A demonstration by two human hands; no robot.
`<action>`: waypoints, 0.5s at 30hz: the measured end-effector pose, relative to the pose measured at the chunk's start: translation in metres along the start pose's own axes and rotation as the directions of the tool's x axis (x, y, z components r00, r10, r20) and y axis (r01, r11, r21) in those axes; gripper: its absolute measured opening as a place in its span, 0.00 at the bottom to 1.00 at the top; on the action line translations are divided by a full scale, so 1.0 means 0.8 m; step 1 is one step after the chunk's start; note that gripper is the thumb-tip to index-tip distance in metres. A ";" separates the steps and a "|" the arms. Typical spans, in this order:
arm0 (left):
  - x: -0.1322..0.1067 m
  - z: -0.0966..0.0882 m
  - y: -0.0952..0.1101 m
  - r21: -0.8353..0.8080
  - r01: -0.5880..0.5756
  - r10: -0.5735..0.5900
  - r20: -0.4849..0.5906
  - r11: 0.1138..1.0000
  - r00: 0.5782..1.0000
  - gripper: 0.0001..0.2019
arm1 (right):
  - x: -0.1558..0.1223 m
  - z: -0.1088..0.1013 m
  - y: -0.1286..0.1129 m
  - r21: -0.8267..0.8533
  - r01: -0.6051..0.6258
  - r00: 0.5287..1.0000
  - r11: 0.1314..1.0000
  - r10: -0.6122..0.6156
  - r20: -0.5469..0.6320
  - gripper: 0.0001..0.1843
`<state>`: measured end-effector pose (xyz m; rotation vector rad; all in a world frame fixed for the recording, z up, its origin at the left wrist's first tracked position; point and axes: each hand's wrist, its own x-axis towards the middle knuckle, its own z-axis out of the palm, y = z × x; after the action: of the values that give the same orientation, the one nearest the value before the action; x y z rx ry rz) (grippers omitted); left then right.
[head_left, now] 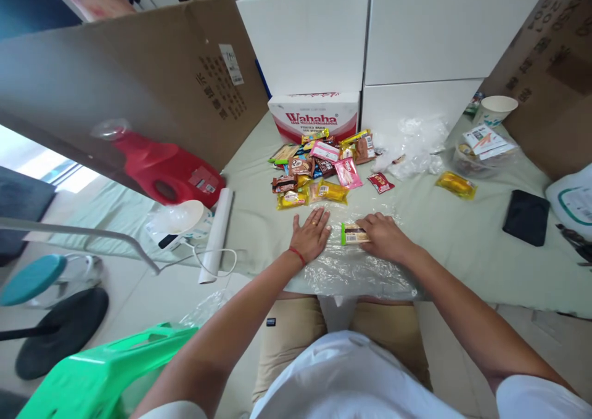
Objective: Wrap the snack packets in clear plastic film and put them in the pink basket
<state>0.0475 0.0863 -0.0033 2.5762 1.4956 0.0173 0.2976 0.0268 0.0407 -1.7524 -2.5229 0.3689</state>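
A clear plastic bag [356,274] lies flat along the table's front edge. My left hand [311,235] rests flat on its left part, fingers stretched out and palm down. On the right, my right hand [383,237] closes over one end of a wrapped snack bar [354,234] with a green edge, which lies on the plastic. Just beyond my hands is a heap of small wrapped snacks [324,166] in yellow, brown, pink and red packets. A small red packet [381,183] sits apart at the heap's right.
Behind the heap stands a Wahaha box [319,116]. Crumpled clear plastic [414,148] lies beside it. A yellow packet [456,185], a black pouch [526,217] and a plastic tub [483,160] are at right. A red jug [169,169] and white roll [217,237] are at left.
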 end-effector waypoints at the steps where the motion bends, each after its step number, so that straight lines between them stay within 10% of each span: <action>1: 0.000 0.001 0.000 0.003 -0.001 0.001 -0.007 1.000 1.000 0.30 | -0.004 -0.002 0.007 0.017 0.004 1.000 1.000 -0.004 -0.009 0.27; 11: 0.003 -0.004 -0.007 -0.132 0.057 -0.058 -0.007 0.990 0.998 0.29 | 0.016 0.010 -0.016 0.048 0.047 0.999 0.998 -0.048 0.019 0.33; 15: -0.014 -0.025 -0.016 -0.193 0.054 -0.081 -0.134 0.980 0.988 0.28 | -0.019 -0.007 -0.001 0.168 0.081 0.988 0.982 -0.057 -0.142 0.32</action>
<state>0.0288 0.0855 0.0155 2.4156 1.5460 0.3245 0.3031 0.0131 0.0475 -1.5672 -2.3714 0.4346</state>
